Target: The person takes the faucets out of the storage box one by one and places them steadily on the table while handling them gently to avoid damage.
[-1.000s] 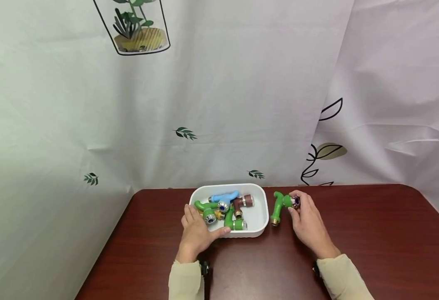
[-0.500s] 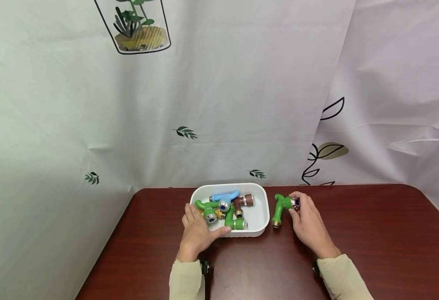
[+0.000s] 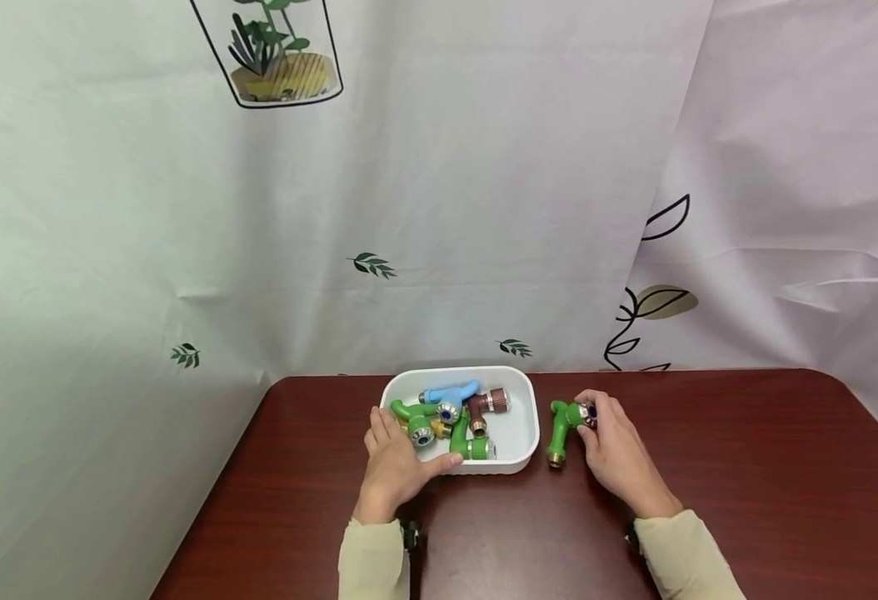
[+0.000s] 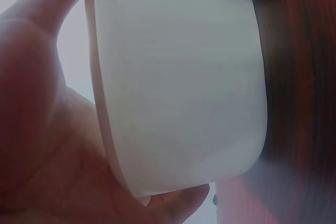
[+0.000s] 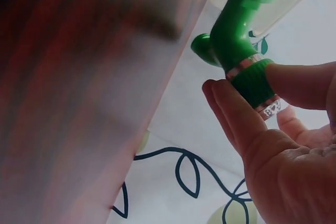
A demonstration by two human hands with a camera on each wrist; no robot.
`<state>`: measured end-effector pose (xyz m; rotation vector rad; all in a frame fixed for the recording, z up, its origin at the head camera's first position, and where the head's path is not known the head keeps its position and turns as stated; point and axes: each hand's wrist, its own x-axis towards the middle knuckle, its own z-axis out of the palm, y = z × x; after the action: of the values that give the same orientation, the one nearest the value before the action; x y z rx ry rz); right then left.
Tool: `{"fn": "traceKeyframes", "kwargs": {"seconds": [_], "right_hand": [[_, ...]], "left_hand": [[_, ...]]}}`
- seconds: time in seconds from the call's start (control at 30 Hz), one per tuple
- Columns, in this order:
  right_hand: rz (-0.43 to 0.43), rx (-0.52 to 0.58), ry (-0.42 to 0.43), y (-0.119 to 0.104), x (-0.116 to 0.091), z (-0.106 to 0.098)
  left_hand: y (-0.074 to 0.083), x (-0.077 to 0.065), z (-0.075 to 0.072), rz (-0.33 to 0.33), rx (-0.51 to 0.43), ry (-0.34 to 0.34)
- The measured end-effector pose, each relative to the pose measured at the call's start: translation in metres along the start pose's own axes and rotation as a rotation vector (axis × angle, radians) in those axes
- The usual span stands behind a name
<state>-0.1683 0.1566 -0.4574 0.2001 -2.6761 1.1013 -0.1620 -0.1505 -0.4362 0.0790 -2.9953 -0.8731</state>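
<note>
At the front left corner of a white plastic tray (image 3: 533, 421), my left hand (image 3: 392, 471) holds the wall, its thumb along the front rim and its fingers around the left side. Inside lie a blue tap (image 3: 450, 395), a brown tap (image 3: 477, 410), two green taps, one at the left (image 3: 412, 423) and one at the front (image 3: 463, 446), and a mostly covered yellow one (image 3: 442, 430). Right of the tray, my right hand (image 3: 619, 458) pinches another green tap (image 3: 561, 435) by its knob. In the right wrist view this tap (image 5: 231, 30) looks raised off the table, threaded end away from the palm.
Both hands are over a dark red-brown wooden table (image 3: 746, 467). A pale curtain (image 3: 439, 183) printed with leaves hangs right behind its back edge. The tray stands close to that edge.
The green tap in my right hand has shifted slightly towards the table's front, its threaded end lower in view. My left hand and the tray have stayed in place.
</note>
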Motion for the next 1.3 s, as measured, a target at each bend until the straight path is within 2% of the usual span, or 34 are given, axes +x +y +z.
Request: {"fn": "traceKeyframes", "kwargs": {"seconds": [0.67,0.83,1.07,1.3], "right_hand": [[-0.025,-0.04,0.017,0.004,0.0,-0.004],[0.004,-0.066,0.007,0.004,-0.001,-0.008],[0.068,-0.081,-0.057,0.007,-0.002,-0.013],[0.09,-0.08,-0.087,0.009,-0.003,-0.016]], "left_hand": [[-0.001,0.002,0.001,-0.003,0.004,-0.008],[-0.001,0.001,0.001,-0.004,0.003,-0.01],[-0.002,0.002,0.001,0.005,0.01,-0.005],[-0.002,0.001,0.0,0.009,0.008,-0.008]]}}
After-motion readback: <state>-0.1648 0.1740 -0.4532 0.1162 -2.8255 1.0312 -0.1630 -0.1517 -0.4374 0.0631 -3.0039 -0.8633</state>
